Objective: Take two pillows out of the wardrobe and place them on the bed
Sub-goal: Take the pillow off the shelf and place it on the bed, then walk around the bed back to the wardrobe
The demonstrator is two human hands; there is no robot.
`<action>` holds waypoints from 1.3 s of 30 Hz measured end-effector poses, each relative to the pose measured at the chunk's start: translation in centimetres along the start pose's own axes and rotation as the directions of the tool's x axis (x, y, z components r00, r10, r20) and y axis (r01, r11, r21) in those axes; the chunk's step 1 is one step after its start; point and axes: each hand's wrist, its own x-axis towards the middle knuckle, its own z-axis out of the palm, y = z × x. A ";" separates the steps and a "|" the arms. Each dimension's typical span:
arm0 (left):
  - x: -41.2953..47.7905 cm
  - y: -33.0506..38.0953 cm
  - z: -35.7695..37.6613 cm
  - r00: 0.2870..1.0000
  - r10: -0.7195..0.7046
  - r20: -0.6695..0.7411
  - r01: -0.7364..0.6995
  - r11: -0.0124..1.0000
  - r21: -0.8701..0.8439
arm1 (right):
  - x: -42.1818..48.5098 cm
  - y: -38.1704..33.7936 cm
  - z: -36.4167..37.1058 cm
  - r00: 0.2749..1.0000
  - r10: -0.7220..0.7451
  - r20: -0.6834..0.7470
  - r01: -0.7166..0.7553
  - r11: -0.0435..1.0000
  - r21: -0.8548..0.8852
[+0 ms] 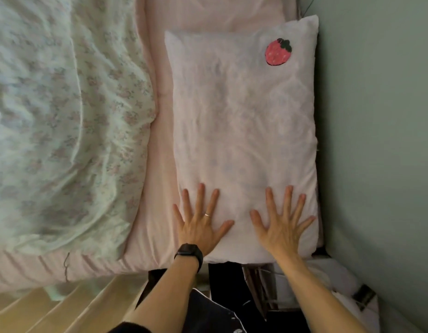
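A pale pink pillow (241, 131) with a red strawberry patch near its far right corner lies flat on the bed (155, 227), along the wall side. My left hand (199, 224) lies flat with spread fingers on the pillow's near left corner; it wears a ring and a black wristband. My right hand (282, 222) presses flat with spread fingers on the near right part of the same pillow. Beyond this pillow, a second pale pink cushion-like shape (215, 13) shows at the top; whether it is a pillow I cannot tell. The wardrobe is out of view.
A crumpled floral duvet (64, 116) covers the bed's left side. A green-grey wall (381, 140) runs close along the right of the pillow. Wooden floor (71, 306) shows at the bottom left, and cluttered items (268, 289) sit by the bed's near right corner.
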 end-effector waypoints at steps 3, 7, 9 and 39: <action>1.0 0.3 -1.2 0.987 -0.031 0.159 0.029 0.999 0.015 | 1.3 -0.3 -1.3 0.986 0.040 0.160 -0.041 0.999 0.003; 1.8 0.1 -5.8 0.955 0.018 0.296 -0.029 0.999 0.034 | 2.4 -1.5 -6.6 0.911 0.082 0.405 -0.056 0.996 -0.076; 1.2 -0.6 -8.5 0.947 0.068 0.313 -0.095 0.993 0.071 | 2.2 -2.7 -9.9 0.885 0.085 0.458 -0.035 0.993 -0.117; -53.1 -53.2 -38.6 0.189 -0.759 -0.623 0.482 0.625 -0.614 | -46.2 -71.3 -20.8 0.042 -0.984 -0.171 0.999 0.040 0.017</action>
